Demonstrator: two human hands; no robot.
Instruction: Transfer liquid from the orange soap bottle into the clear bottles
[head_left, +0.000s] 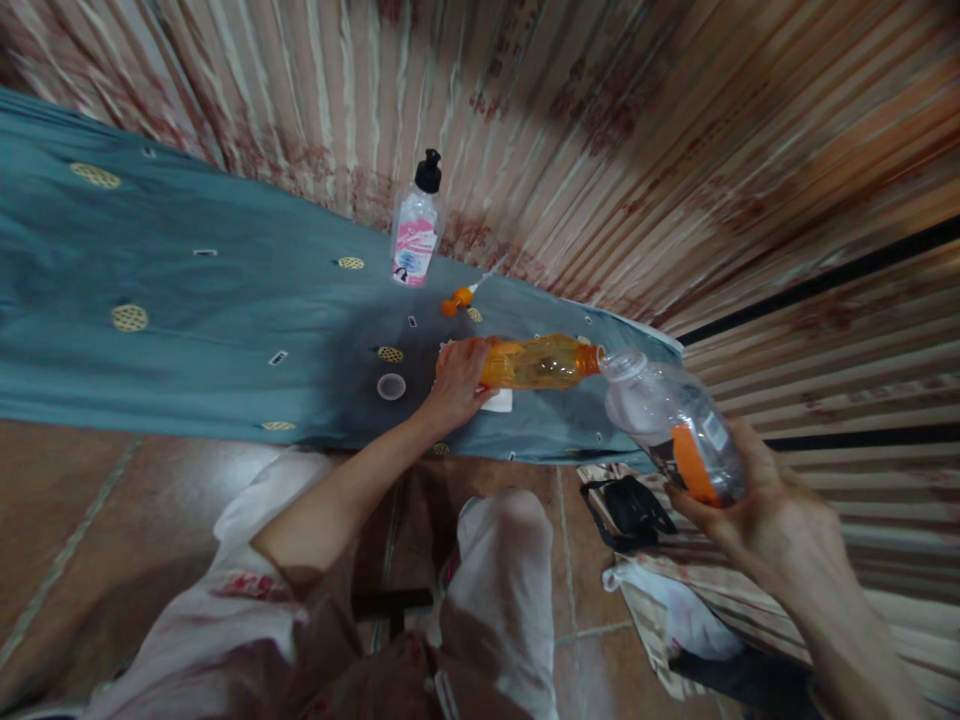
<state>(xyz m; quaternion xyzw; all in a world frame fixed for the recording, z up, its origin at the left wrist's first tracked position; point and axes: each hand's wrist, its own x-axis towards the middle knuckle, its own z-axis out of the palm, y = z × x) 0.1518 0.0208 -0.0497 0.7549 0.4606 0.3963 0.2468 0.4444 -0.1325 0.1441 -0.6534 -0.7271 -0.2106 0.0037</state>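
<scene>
My left hand (463,378) is wrapped round the base end of an orange see-through bottle (544,362), which lies nearly level with its open neck to the right. My right hand (765,490) grips a clear plastic bottle (679,420) with an orange and dark label, tilted with its mouth to the upper left. The two bottle mouths meet or nearly meet; whether they touch I cannot tell. Left of my left hand a small round whitish cap (391,386) lies on the cloth. Just above the hand is an orange pump top (459,299) with a thin clear tube.
A clear pump bottle (415,235) with a black head and pink label stands at the cloth's back edge. Teal patterned cloth (225,300) covers the narrow surface. Pleated curtains (637,150) hang behind and right. A black bag (628,510) lies below, at the right.
</scene>
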